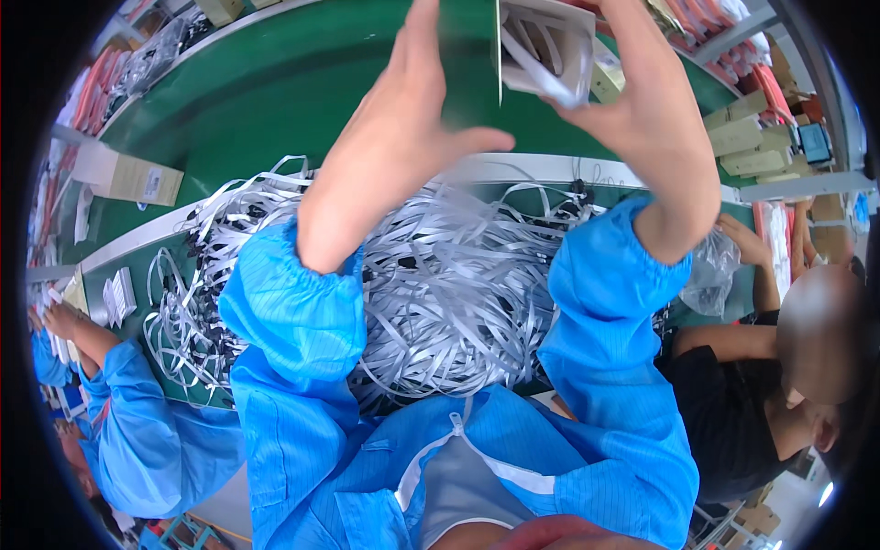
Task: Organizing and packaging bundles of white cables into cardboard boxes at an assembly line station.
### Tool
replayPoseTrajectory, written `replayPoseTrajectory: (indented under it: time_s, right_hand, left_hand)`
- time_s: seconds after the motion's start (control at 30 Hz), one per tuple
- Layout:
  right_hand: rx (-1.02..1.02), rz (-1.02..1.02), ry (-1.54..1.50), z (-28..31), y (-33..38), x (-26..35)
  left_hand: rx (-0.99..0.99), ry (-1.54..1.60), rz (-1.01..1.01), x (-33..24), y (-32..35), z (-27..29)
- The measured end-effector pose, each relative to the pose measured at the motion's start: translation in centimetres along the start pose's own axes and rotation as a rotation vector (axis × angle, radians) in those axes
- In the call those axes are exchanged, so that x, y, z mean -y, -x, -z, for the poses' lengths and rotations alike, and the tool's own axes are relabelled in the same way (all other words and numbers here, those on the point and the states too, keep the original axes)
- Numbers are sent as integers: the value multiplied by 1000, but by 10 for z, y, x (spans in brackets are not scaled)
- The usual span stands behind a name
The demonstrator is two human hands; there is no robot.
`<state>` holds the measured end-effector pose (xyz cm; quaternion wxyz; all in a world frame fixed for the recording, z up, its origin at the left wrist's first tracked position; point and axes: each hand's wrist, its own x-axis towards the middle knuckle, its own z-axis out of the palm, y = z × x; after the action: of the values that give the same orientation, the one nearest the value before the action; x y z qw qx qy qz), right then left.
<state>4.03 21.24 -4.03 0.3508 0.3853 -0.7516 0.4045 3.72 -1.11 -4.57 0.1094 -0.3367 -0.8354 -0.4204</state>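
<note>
holding, head view: the right hand (pixel 646 105) grips an open white box (pixel 576 37), raised over the green belt (pixel 275 110) at the top edge, which cuts off part of both.
box contents: pale strips (pixel 545 41) loop inside.
spread hand: the left hand (pixel 399 128) is open, thumb away from the fingers, holding nothing, to the left of the box and apart from it.
heap below: flat white straps (pixel 458 302) with black ends lie tangled in front of the person's chest.
in the way: the blue sleeves (pixel 293 302) cover parts of the heap; a white rail (pixel 605 169) runs between it and the belt.
left side: a pale carton (pixel 119 172) sits by the rail; nearer, a small white stack (pixel 119 298) lies beside a co-worker in blue (pixel 151 445).
right side: more cartons (pixel 747 137), a clear plastic bag (pixel 713 275) and a co-worker in a black shirt (pixel 733 431).
print and labels: the pale carton bears a small printed label (pixel 152 183), its writing too small to read.
</note>
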Motion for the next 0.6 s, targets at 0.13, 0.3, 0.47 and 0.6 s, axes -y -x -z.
replayPoseTrajectory:
  time_s: [0.13,0.3,0.47,0.6]
  right_hand:
    - [-111,3,-204,-6,-17,55]
    - [105,-602,182,21,-39,112]
    - [128,-312,306,22,-19,90]
    - [102,-628,138,34,-23,96]
  left_hand:
    - [-244,19,-288,-39,-29,5]
    - [-13,-1,-316,9,-20,23]
    - [135,-108,14,32,-9,29]
    - [186,-77,96,3,-30,24]
